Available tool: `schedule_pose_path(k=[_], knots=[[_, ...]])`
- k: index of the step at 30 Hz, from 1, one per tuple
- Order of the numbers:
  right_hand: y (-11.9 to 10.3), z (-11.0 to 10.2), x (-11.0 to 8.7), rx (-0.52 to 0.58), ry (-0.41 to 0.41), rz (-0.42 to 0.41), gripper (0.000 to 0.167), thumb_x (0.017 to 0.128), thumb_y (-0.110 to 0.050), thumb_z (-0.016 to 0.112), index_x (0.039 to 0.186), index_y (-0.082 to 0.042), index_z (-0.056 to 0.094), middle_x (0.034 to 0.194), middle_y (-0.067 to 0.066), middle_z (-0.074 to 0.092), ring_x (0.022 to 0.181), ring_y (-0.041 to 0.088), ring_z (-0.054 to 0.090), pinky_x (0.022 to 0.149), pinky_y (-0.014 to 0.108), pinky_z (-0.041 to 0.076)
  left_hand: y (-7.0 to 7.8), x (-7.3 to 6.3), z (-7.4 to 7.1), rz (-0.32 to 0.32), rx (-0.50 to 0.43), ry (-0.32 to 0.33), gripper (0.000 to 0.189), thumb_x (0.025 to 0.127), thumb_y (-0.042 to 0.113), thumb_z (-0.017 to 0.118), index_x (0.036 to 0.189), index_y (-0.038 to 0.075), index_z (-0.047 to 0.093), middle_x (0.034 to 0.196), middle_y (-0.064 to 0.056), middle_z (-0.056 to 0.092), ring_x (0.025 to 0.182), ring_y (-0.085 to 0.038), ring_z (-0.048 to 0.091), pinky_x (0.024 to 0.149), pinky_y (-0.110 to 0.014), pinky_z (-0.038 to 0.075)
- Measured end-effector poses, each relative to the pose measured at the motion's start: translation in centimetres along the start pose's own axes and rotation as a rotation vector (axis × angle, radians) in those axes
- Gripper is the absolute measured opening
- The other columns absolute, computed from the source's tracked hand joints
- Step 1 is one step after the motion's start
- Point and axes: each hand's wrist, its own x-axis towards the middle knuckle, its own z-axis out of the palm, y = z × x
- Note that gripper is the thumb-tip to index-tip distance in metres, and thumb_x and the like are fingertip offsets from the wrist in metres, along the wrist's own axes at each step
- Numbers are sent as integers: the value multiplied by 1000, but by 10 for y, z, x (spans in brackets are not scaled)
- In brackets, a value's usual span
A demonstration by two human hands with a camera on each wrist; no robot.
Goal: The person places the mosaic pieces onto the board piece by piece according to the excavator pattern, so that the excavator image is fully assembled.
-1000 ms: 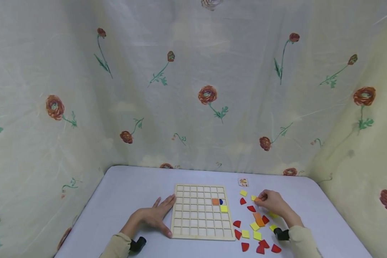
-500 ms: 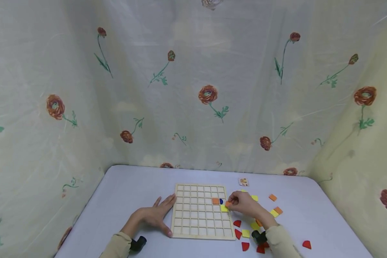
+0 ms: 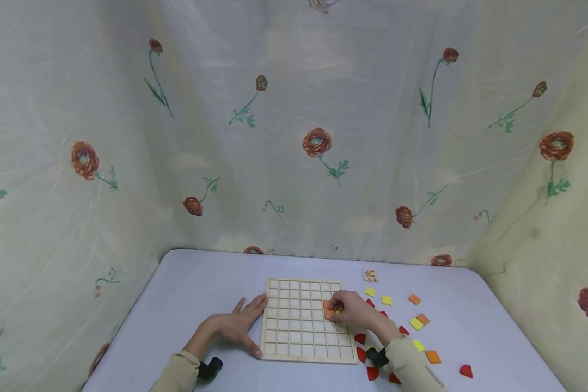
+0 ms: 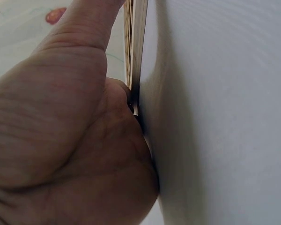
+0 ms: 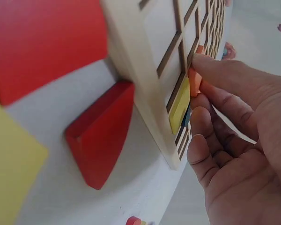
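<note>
A wooden grid board (image 3: pixel 308 359) lies on the white table. My left hand (image 3: pixel 231 329) rests with spread fingers at the board's left edge, thumb by the near corner; in the left wrist view the palm's side meets the tabletop. Over the board's right part, my right hand (image 3: pixel 356 310) pinches an orange square tile (image 5: pixel 194 83) between thumb and fingers, at a cell beside the yellow square tile (image 5: pixel 179 107). Another orange tile (image 3: pixel 325 304) sits just beyond it. A dark blue piece (image 5: pixel 186 116) shows partly behind the yellow tile.
Right of the board lie several red rounded wedge pieces (image 3: pixel 465 371), yellow square tiles (image 3: pixel 387 300) and orange square tiles (image 3: pixel 433 356). A small picture card (image 3: pixel 370 276) lies at the back. Floral curtains (image 3: pixel 294 163) hang around the table.
My right hand has carried an orange tile left from the loose pieces onto the board, beside the yellow tile. The left hand stays in place.
</note>
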Motion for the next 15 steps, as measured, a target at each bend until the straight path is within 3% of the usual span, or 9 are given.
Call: schedule_pose_path(k=[10, 15], knots=[[0, -3, 1, 51, -44, 44, 12, 82, -11, 76, 89, -12, 67, 87, -2, 60, 78, 14, 50, 65, 22, 44, -1, 2, -1, 7, -3, -10, 131, 65, 64, 78, 156, 10, -1, 164, -6, -7, 151, -23, -7, 121, -52, -9], [3, -2, -2, 94, -14, 84, 19, 81, -16, 78, 95, -11, 65, 89, -2, 61, 79, 13, 51, 66, 22, 44, -3, 2, 0, 10, 4, -7, 131, 65, 64, 78, 156, 10, -1, 164, -6, -7, 151, -23, -7, 121, -51, -9]])
